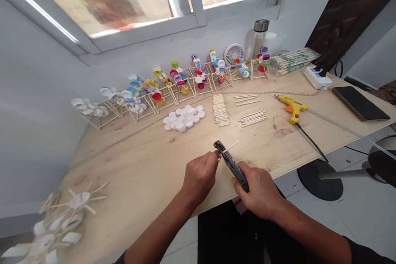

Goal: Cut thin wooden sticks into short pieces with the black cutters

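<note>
One wooden stick (pixel 230 147) is held against a black cutter (pixel 232 165) above a plywood surface (pixel 133 165).

The stick is pinched by the closed fingers of the left hand (pixel 199 177), and its long axis slants up and to the right across the cutter's head, with the free end pointing away from the body. Whether it sits fully between the blades cannot be told. The cutter is gripped in the closed right hand (pixel 256 194), its long axis running diagonally up and left toward the left hand's fingertips, so the stick lies nearly crosswise to the tool. A stack of short stick pieces (pixel 220 109) is laid well ahead of both hands.
</note>
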Available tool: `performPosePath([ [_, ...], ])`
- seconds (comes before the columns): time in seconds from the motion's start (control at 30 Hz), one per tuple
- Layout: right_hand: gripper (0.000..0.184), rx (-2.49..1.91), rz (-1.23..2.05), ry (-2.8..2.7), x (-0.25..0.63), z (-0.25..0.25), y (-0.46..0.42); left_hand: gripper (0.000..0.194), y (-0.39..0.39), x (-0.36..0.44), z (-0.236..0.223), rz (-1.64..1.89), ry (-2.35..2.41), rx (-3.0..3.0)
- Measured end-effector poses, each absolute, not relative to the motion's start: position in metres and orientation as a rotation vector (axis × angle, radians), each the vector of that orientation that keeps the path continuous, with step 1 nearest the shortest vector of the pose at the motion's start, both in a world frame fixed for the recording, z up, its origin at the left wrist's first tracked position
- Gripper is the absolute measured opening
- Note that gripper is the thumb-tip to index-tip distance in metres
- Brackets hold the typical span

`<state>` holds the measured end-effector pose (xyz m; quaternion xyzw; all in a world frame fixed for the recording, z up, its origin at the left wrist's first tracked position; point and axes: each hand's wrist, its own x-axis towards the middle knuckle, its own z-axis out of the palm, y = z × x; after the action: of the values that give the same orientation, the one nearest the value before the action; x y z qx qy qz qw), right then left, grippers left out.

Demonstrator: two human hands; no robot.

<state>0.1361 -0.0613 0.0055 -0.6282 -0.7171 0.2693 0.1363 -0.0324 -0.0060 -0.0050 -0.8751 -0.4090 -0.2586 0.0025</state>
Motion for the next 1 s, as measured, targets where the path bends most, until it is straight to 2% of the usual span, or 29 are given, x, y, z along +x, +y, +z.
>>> performPosePath([
  [0.33, 0.011, -1.834, 0.696, -2.143, 0.132, -0.003, -0.051, 0.016, 0.006, -0.041, -0.014, -0.846, -1.271, -2.927],
  [0.77, 0.011, -1.917, 0.599, -2.103, 0.127, -0.021, -0.041, 0.018, 0.018, -0.037, -0.027, -0.790, -1.252, -2.797],
  [1.0, 0.010, -1.758, 0.986, -1.885, 0.138, -0.003, -0.045, 0.021, 0.010, -0.040, -0.014, -0.982, -1.602, -3.061],
])
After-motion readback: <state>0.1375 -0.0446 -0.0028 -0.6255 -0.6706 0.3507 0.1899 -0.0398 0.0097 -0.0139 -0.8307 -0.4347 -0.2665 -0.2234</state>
